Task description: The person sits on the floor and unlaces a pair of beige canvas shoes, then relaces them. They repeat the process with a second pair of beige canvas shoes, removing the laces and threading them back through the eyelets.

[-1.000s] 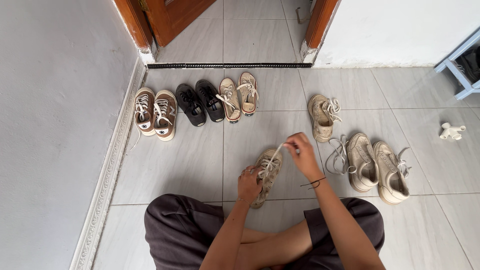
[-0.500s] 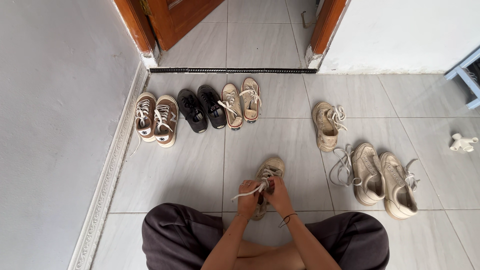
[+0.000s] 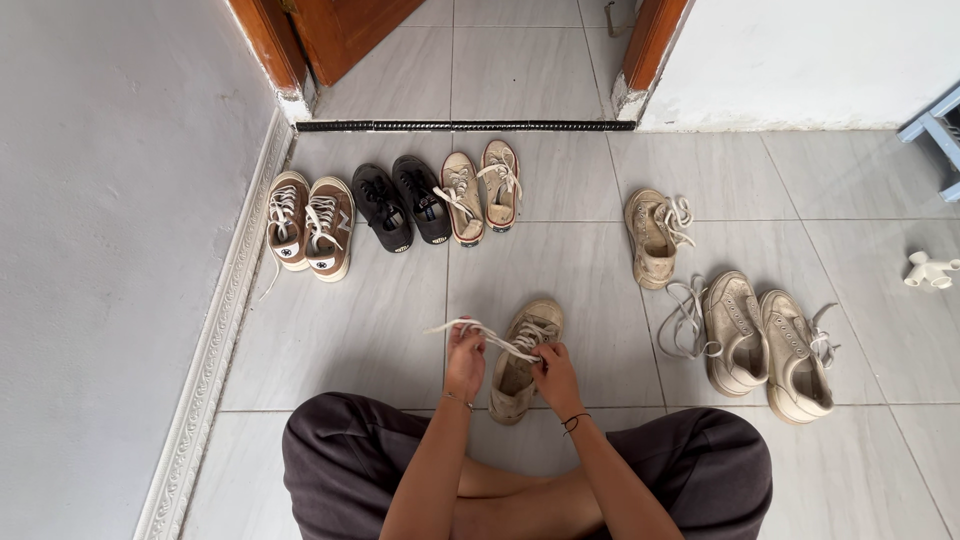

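Observation:
A worn beige sneaker (image 3: pixel 519 362) lies on the tiled floor just in front of my crossed legs. My left hand (image 3: pixel 465 361) grips a white shoelace (image 3: pixel 478 330) that runs up and to the left from the shoe. Pressed against the shoe's right side, my right hand (image 3: pixel 556 376) pinches the lace near the eyelets. A thin bracelet sits on each wrist.
Near the door sill stand a brown pair (image 3: pixel 309 224), a black pair (image 3: pixel 401 202) and a beige pair (image 3: pixel 481 187). A single beige sneaker (image 3: pixel 652 237) and an unlaced pair (image 3: pixel 766 342) lie to the right. A grey wall (image 3: pixel 100 250) runs along the left; a small white object (image 3: pixel 930 270) sits far right.
My right hand came down from the raised lace to the shoe's eyelets. My left hand now pulls the lace out to the left. The camera has moved slightly closer.

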